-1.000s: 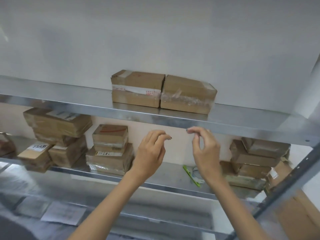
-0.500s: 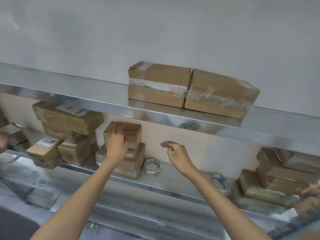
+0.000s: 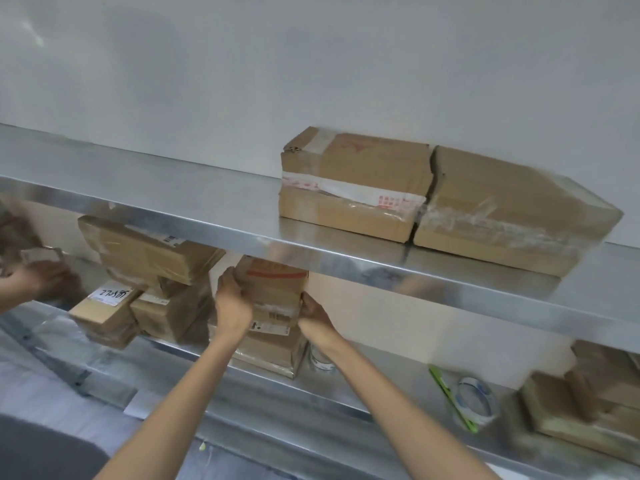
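The small box [image 3: 273, 285] sits atop a larger box [image 3: 273, 351] on the middle shelf [image 3: 363, 393], at about 7 o'clock from centre. The left hand [image 3: 233, 303] grips its left side, fingers curled over the top edge; the right hand [image 3: 313, 311] clasps its lower right corner. To lift it well, I'd draw it out low toward 6 o'clock (the upper shelf [image 3: 207, 216] hangs just above). The shelving is bare metal against a white wall [image 3: 311, 64]; a tape roll [image 3: 474, 400] lies at 5 o'clock.

Held box [image 3: 273, 287] top hidden behind upper shelf [image 3: 173, 183].
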`<state>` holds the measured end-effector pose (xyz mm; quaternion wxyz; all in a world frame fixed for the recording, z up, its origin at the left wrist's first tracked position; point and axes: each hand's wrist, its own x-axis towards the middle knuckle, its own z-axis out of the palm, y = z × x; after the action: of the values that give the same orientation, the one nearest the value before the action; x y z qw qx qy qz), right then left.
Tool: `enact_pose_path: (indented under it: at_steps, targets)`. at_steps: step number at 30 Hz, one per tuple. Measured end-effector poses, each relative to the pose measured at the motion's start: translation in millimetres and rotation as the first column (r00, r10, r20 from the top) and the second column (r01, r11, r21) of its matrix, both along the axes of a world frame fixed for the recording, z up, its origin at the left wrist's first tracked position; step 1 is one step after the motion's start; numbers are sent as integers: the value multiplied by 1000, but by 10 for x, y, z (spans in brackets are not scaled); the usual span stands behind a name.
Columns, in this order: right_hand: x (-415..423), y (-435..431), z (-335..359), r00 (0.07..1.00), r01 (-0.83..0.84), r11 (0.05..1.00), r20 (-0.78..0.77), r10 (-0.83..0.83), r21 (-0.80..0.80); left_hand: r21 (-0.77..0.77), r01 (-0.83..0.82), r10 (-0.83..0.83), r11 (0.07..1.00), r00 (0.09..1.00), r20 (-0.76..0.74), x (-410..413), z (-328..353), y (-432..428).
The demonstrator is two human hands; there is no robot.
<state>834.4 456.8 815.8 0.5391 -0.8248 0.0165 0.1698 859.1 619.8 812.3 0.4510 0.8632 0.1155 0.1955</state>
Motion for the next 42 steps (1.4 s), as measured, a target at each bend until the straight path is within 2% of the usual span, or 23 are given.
enact_pose_path:
  at_steps: [3,6,10,15,17,23,27,32,35,39,42]
  targets:
    - [-148,-155,133,993,83,989,71,-92,126,-60,47,-37,997,987,158,-31,144,-187]
    - [-266,-466,204,983,148,955,69,-171,258,-134,100,-71,986,976,205,-111,308,-477]
    - [-455,-986,232,943,267,917,114,-311,297,-126,180,-146,975,959,242,-290,399,-976]
    - [-819,-1654,137,883,382,900,206,-422,209,-155,267,-247,951,959,139,-529,176,-1526]
    - [-962,-1826,56,875,397,900,221,-431,181,-228,340,-331,912,940,80,-651,46,-1703]
    - [-1225,-2093,-387,853,480,870,171,-493,114,-291,451,-490,844,869,-73,-866,-561,-1978]
    - [-1291,-2115,-706,856,509,859,75,-512,52,-315,507,-555,802,828,-80,-999,-706,-2028]
    - [-1395,-2112,-797,864,498,864,48,-502,70,-385,563,-627,732,777,-58,-1100,-743,-2004]
    - [-1381,-2188,-840,855,515,856,56,-516,36,-450,530,-634,719,765,-113,-1052,-850,-1963]
    - [-1274,-2328,-828,823,562,827,100,-559,-5,-496,398,-545,772,816,-193,-873,-935,-1913]
    - [-1163,-2411,-852,835,546,836,120,-537,-53,-494,404,-553,770,808,-201,-778,-906,-1954]
